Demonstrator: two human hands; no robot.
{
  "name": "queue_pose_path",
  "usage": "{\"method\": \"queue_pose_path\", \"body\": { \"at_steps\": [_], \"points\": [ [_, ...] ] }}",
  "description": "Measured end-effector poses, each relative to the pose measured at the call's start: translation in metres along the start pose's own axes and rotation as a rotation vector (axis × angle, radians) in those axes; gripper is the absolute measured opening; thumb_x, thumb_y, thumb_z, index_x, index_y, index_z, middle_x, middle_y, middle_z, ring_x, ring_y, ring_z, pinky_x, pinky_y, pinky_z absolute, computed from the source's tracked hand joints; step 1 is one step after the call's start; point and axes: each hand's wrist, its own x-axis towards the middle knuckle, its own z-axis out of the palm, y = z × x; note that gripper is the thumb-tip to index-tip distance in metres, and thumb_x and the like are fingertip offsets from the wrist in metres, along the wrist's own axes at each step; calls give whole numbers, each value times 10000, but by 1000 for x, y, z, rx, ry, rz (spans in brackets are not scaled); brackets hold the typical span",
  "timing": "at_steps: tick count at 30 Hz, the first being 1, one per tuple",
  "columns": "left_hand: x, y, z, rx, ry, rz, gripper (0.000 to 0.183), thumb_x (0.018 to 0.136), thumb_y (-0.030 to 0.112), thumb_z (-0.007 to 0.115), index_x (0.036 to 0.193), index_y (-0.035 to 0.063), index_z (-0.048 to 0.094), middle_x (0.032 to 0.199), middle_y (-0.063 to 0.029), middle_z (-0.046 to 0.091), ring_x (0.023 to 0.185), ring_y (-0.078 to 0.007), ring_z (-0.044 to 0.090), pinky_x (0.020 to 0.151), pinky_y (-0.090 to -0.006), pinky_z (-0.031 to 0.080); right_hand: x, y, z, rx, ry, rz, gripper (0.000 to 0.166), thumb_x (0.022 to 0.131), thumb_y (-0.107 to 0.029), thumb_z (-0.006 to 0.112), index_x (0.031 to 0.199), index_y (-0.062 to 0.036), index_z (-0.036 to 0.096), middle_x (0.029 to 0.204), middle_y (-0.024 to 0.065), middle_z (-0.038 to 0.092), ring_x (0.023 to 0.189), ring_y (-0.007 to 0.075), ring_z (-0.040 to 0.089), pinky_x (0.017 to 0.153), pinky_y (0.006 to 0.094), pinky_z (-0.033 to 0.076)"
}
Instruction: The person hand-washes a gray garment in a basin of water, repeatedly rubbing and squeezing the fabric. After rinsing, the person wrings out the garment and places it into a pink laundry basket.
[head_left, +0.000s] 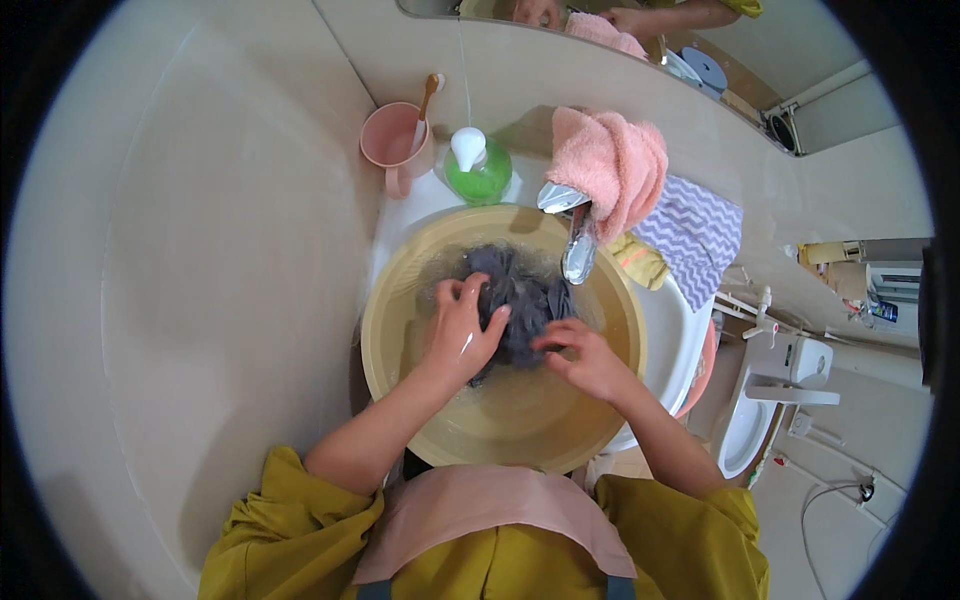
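Observation:
A wet dark grey cloth (517, 300) lies bunched in the water of a yellow plastic basin (381, 337). My left hand (466, 330) is over the cloth's left side, its fingers spread and the thumb tip against the fabric. At the lower right edge of the cloth, my right hand (581, 356) has half-curled fingers, with a gap between them and the thumb. Its fingertips are slightly blurred. Bubbles ring the cloth. Over the basin's far right rim reaches a chrome faucet (577, 255), its upper part hidden under a pink towel (609, 169).
Behind the basin stand a green soap pump bottle (480, 172) and a pink mug (386, 139) holding a toothbrush (426, 109). A purple zigzag-patterned cloth (690, 232) and a folded yellow cloth (639, 261) lie on the white sink (671, 352). A wall (247, 225) rises closely at left.

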Motion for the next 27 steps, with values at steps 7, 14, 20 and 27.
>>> {"method": "queue_pose_path", "body": {
  "at_steps": [7, 14, 20, 27],
  "points": [
    [10, -22, 47, 668, -408, -81, 600, 710, 291, 596, 1247, 235, 334, 1324, -169, 184, 1106, -437, 304, 854, -520, 356, 19, 58, 67, -632, 74, 81, 502, 740, -273, 537, 1198, -118, 399, 1226, 216, 342, 1166, 339, 280, 949, 489, 244],
    [74, -50, 72, 513, -214, -195, 423, 752, 329, 502, 1111, 105, 510, 1093, -172, 508, 1031, -297, 475, 888, -376, 361, 104, 136, 100, -440, 377, 206, 335, 761, -243, 511, 1051, -76, 499, 951, 181, 536, 830, 326, 527, 728, 411, 428],
    [76, -64, 52, -675, -1, -265, 403, 797, 289, 478, 1042, -29, 504, 1006, -169, 555, 949, -243, 510, 839, -330, 367, 97, 76, 54, 1270, 276, 467, 231, 739, -130, 498, 917, 14, 520, 872, 94, 537, 755, 201, 517, 684, 341, 431],
    [2, -18, -4, 30, -45, -87, 350, 801, 328, 498, 922, -1, 498, 924, -155, 500, 800, -283, 482, 749, -333, 382, 2, 5, -14, 91, -17, 110, 294, 739, -166, 514, 1025, -97, 528, 1032, 175, 469, 949, 280, 464, 828, 346, 373]
  ]
}}
